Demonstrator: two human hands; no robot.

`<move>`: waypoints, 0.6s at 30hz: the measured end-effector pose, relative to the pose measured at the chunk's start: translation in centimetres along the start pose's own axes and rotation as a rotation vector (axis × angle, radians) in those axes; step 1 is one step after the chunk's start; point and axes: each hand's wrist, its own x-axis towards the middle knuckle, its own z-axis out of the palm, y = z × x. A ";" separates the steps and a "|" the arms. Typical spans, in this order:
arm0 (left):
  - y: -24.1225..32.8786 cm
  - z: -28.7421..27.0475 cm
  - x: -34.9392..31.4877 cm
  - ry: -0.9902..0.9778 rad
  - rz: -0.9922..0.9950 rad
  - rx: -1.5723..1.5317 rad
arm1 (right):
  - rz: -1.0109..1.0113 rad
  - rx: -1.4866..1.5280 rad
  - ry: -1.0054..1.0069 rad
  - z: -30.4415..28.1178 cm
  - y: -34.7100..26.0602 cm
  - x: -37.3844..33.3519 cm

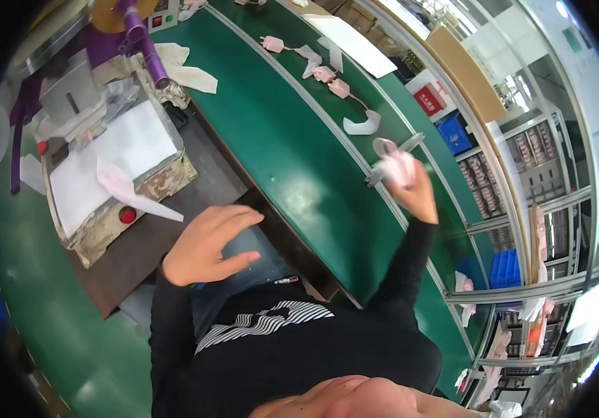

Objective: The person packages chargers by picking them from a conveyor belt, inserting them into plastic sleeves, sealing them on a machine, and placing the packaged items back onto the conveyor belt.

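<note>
My right hand (416,196) reaches out over the rail on the far side of the green conveyor belt. Its fingers are closed around a pink bundle (398,167), which is smeared by motion. My left hand (212,244) hovers empty in front of my body, fingers apart, near the corner of a worn machine table. On that table's white sheet (80,195) lies a pale pink strip (115,181), its narrow end hanging over the edge near my left hand. Pink plug-like blocks (340,88) with whitish strips lie along the lane beyond the rail.
A red push button (127,214) sits on the machine table's front. Purple posts (147,52) stand behind it. A metal crossbar (376,176) spans the far lane beside my right hand. Blue bins (456,132) and racks of pink items (480,188) stand at the right.
</note>
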 end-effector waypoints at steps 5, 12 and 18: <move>-4.7 1.6 -3.7 0.057 -0.296 0.092 | 0.629 -0.603 0.146 -8.7 22.6 -6.7; -4.6 -0.6 -5.3 0.257 -0.633 -0.057 | 0.183 -0.593 -0.091 -1.3 21.7 13.6; -4.2 -1.6 -6.5 0.674 -0.747 -0.035 | -0.172 -0.398 -0.261 17.9 22.6 33.3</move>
